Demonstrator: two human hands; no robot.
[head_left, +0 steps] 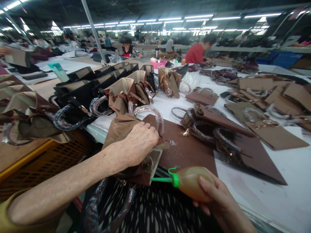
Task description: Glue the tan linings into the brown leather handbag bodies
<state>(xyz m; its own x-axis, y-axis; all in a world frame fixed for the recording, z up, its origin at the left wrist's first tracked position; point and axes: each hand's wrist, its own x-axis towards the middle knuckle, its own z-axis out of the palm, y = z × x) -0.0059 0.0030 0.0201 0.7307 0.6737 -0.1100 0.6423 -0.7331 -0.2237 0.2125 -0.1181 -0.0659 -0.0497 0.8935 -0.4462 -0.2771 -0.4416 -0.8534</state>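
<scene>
My left hand (143, 140) is closed on the upper part of a brown handbag (121, 129) at the table's near edge. One plastic-wrapped handle of this bag rises behind my knuckles; another wrapped handle hangs over my lap. In my right hand (216, 194) is an amber squeeze bottle (194, 183) with a green collar and a long green nozzle. The nozzle points left, its tip at the pale edge of the bag. My fingers wrap round the bottle's right side. Under and beyond the bag lies a flat brown sheet (170, 152).
Brown bags with wrapped handles (213, 126) lie to the right. Black bags (75, 94) and open brown ones stand at the back left. A yellow crate (46, 161) is below left. Flat brown pieces (269, 126) lie far right. Across the table is a person in red (195, 52).
</scene>
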